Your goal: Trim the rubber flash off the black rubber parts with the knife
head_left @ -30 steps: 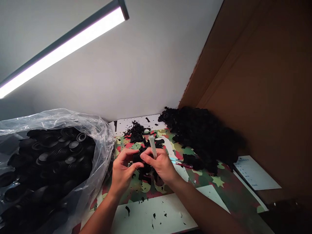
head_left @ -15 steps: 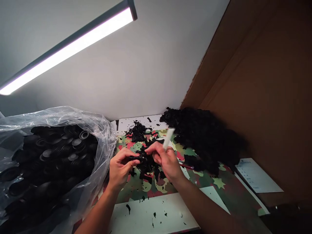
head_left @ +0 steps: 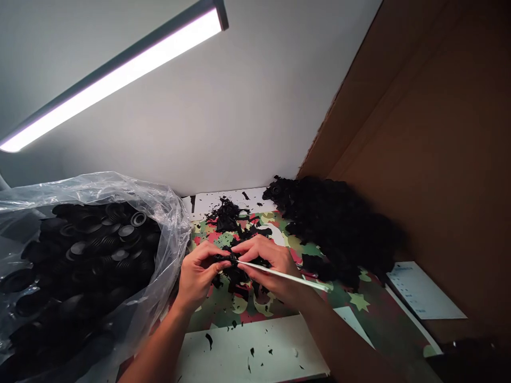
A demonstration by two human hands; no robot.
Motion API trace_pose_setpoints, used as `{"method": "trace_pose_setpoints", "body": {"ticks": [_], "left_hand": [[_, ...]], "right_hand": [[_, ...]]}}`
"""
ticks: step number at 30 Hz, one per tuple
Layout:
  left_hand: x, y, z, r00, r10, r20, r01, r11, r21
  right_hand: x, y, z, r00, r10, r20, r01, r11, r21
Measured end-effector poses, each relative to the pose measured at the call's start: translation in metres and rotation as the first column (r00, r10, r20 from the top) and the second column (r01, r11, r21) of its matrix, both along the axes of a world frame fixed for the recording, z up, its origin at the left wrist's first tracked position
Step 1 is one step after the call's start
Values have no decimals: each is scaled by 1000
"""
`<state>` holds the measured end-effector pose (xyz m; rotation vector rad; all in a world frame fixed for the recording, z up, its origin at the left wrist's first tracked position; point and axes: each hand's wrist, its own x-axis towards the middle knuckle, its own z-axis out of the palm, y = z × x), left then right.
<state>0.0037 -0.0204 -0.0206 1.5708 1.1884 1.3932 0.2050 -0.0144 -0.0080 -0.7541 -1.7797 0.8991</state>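
Note:
My left hand [head_left: 197, 279] pinches a small black rubber part [head_left: 222, 259] between thumb and fingers. My right hand [head_left: 270, 266] grips a thin white-handled tool [head_left: 289, 276]. The tool lies almost flat, its tip touching the black part and its handle pointing right. Both hands meet above a camouflage-patterned mat [head_left: 339, 295] littered with black rubber scraps [head_left: 239, 279].
A clear plastic bag [head_left: 80, 266] full of black ribbed rubber parts fills the left. A heap of black parts [head_left: 335, 223] lies at the right against a cardboard wall [head_left: 431, 159]. White sheets [head_left: 255, 351] and a paper [head_left: 423, 290] lie near. A strip light [head_left: 115, 74] hangs overhead.
My right hand has swung the white tool down from upright to nearly flat, bringing its tip onto the black part in my left hand.

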Motion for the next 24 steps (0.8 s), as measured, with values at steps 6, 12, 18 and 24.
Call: {"method": "trace_pose_setpoints", "body": {"ticks": [6, 12, 18, 24], "left_hand": [[1, 0, 2, 999, -12, -49, 11, 1000, -9], [2, -1, 3, 998, -2, -65, 1, 1000, -3], [1, -1, 0, 996, 1, -86, -3, 1000, -13], [2, -1, -2, 996, 31, -79, -33, 999, -23]], "right_hand": [[0, 2, 0, 998, 21, 61, -29, 992, 120], [1, 2, -3, 995, 2, 104, -14, 992, 125], [-2, 2, -6, 991, -24, 134, 2, 986, 165], [-9, -3, -4, 972, -122, 201, 70, 967, 247]]}}
